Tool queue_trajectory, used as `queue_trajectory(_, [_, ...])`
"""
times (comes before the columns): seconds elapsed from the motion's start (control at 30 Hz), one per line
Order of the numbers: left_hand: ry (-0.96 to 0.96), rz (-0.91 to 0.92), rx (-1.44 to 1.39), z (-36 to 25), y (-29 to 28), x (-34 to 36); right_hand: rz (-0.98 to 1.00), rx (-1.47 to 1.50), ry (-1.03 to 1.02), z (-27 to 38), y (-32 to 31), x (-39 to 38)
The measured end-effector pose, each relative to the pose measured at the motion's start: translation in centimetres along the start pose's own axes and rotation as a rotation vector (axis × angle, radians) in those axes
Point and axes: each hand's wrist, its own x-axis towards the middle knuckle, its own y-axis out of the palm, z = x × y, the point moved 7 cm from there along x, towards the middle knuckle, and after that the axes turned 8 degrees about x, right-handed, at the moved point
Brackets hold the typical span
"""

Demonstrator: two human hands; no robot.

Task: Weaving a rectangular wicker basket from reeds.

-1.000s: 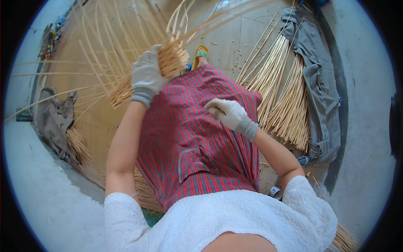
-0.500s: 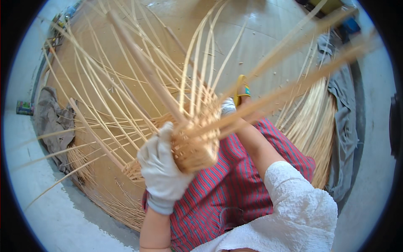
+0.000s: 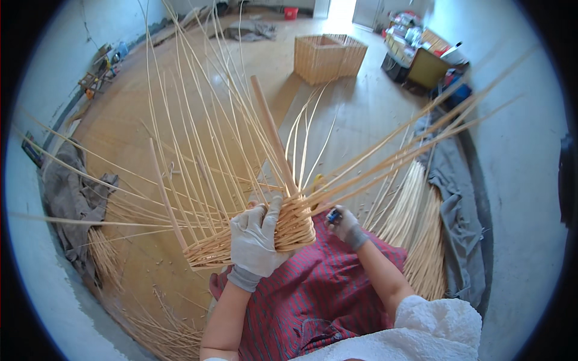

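Note:
A partly woven wicker basket (image 3: 296,224) rests over my lap, its long loose canes fanning up and outward. My left hand (image 3: 256,237), in a white glove, is closed around its near wall, with the thumb at the upper edge. Thicker wooden stakes (image 3: 272,135) stand up among the thin canes. Just right of the basket's corner, my gloved right hand (image 3: 348,230) is closed on a small dark tool with a blue part (image 3: 334,216); its kind is too small to make out. Red striped cloth (image 3: 301,295) covers my lap.
Bundles of pale canes (image 3: 426,240) lie at the right beside a grey cloth (image 3: 454,210). Another grey cloth (image 3: 75,192) and more canes (image 3: 105,256) are at the left. A finished-looking square wicker basket (image 3: 325,63) stands farther off, near a cluttered table (image 3: 421,63).
My view has tilted up to show more of the room. The right hand has come out from behind the basket, and a dark tool now shows in it. The basket has turned somewhat.

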Motion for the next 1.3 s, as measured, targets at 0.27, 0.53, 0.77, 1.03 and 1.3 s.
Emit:
queue_trajectory(0.27, [0.153, -0.308, -0.327, -9.9, -19.0, 3.8, 0.322, -0.168, -0.512, 22.1, 11.6, -25.2])
queue_trajectory(0.53, [0.263, -0.389, -1.2, -15.0, -31.5, 0.3, 0.389, -0.823, -1.179, 30.5, 32.3, -45.4])
queue_trajectory(0.77, [0.426, -0.624, -1.235, -16.3, -35.2, 0.8, 0.014, -1.629, -1.189, 28.3, 38.8, -53.0])
queue_trajectory(1.03, [0.332, 0.036, -1.893, -8.1, -16.0, 7.5, -0.229, -1.671, -1.188, 30.3, 33.8, -46.4])
queue_trajectory(1.3, [-0.648, -0.073, -2.04, -3.0, 14.8, 2.4, -0.511, -2.109, -0.905, 23.4, 20.1, -29.7])
